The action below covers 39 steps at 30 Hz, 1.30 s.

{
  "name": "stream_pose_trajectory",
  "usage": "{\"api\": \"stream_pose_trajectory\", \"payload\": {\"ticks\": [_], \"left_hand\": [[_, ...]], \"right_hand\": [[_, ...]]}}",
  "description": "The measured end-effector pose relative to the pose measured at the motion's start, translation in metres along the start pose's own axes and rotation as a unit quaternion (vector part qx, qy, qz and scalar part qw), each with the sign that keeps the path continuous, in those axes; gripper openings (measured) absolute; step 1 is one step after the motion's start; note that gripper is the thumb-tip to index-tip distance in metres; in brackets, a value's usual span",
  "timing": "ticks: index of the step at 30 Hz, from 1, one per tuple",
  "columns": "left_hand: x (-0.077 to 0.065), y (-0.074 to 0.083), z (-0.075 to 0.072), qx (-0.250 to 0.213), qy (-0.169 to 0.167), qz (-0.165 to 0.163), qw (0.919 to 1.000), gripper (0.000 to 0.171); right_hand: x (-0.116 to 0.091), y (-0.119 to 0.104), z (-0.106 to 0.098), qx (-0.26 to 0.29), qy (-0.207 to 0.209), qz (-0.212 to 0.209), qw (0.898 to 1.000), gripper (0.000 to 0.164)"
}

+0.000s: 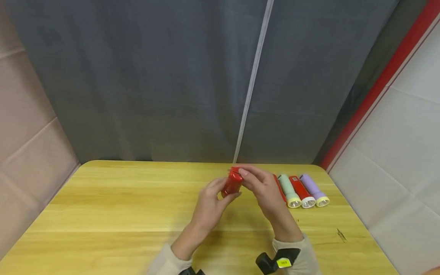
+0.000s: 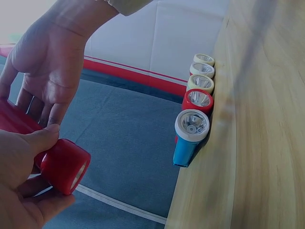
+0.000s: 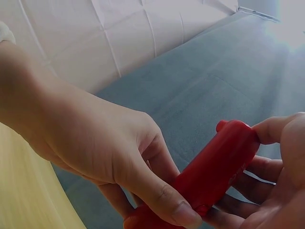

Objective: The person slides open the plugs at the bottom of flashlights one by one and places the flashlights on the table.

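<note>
A red flashlight [image 1: 232,182] is held up over the table between both hands, its tail end toward the head camera. My left hand [image 1: 209,202] grips it near its head; in the left wrist view, the wide red flashlight head [image 2: 66,166] sticks out past the thumb and fingers. At the tail end, my right hand [image 1: 264,191] holds the body with its thumb and fingers. A small red knob [image 3: 221,125] shows on the tail in the right wrist view. Part of the flashlight's far side is hidden by the hands.
To the right a row of flashlights lies on the wooden table [image 1: 113,214]: red [image 1: 280,189], mint green [image 1: 288,189], red with white head [image 1: 301,191] and purple [image 1: 312,188]. A blue one [image 2: 186,150] appears in the left wrist view. A grey curtain [image 1: 154,84] hangs behind.
</note>
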<state>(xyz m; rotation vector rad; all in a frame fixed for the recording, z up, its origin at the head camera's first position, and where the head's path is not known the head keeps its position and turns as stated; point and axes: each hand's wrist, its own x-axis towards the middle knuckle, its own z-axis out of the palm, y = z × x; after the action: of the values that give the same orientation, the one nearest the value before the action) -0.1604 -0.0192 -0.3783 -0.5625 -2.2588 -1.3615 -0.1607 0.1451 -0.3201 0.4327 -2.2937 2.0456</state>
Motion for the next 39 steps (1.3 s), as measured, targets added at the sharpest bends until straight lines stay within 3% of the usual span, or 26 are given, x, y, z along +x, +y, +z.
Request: {"api": "stream_pose_trajectory", "payload": {"ticks": [29,39], "left_hand": [[0.0001,0.0001,0.001,0.032,-0.009,0.031,0.999,0.031],[-0.0005,0.0,0.0019,0.02,-0.016,0.023,0.9994,0.031]], "right_hand": [[0.0019,-0.0018,0.0027,0.001,0.029,0.035,0.999,0.033],[0.0027,-0.0006,0.0042,-0.001,0.037,0.035,0.999,0.032]]}}
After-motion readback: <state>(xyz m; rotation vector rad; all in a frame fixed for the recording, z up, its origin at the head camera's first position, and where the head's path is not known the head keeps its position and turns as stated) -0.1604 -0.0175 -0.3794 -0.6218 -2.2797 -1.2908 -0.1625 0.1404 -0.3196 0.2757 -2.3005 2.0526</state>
